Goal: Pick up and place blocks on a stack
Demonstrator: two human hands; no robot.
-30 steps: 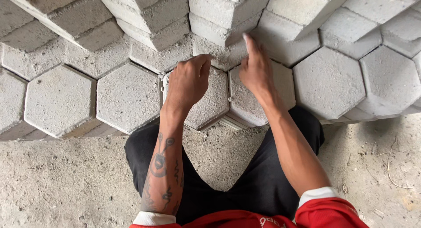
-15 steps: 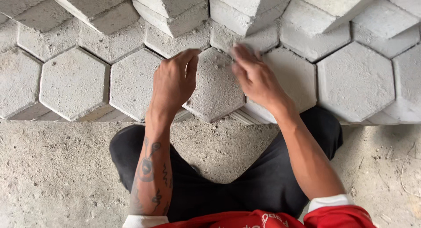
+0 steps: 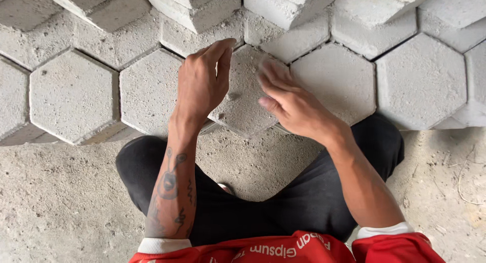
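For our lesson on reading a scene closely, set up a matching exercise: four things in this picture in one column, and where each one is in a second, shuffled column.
Column one
1. left hand
2. right hand
3. middle hexagonal block
4. concrete floor

Column two
A. between the two hands, its lower point jutting out of the row
B. on the block's right side, fingers blurred
C. on the block's left edge, fingers curled over its top
D. under the crouching person's legs

Pairs: 1-C, 2-B, 3-A, 4-D
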